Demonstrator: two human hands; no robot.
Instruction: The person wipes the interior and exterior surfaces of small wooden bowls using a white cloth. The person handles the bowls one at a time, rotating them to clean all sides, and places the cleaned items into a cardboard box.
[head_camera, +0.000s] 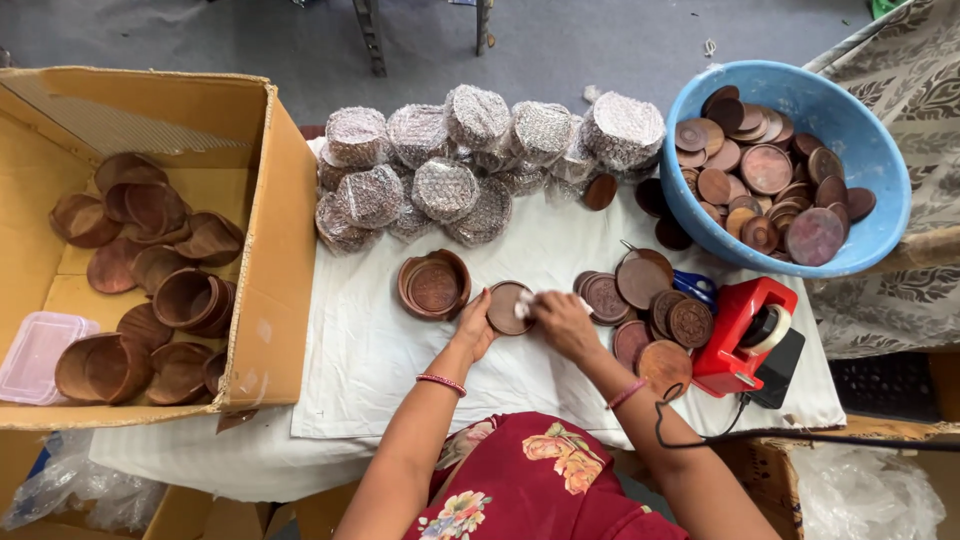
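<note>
Steadying a round wooden coaster (505, 307) on the white cloth (380, 350) with left hand (473, 325) fingers resting open against its edge, the person's right hand (562, 322) pinches a white scrap (523, 304), which could slip loose.

Grey floor (560, 45), metal furniture legs (372, 38) at top, white-clothed surface (380, 370), patterned fabric (900, 80) at right, even light
</note>
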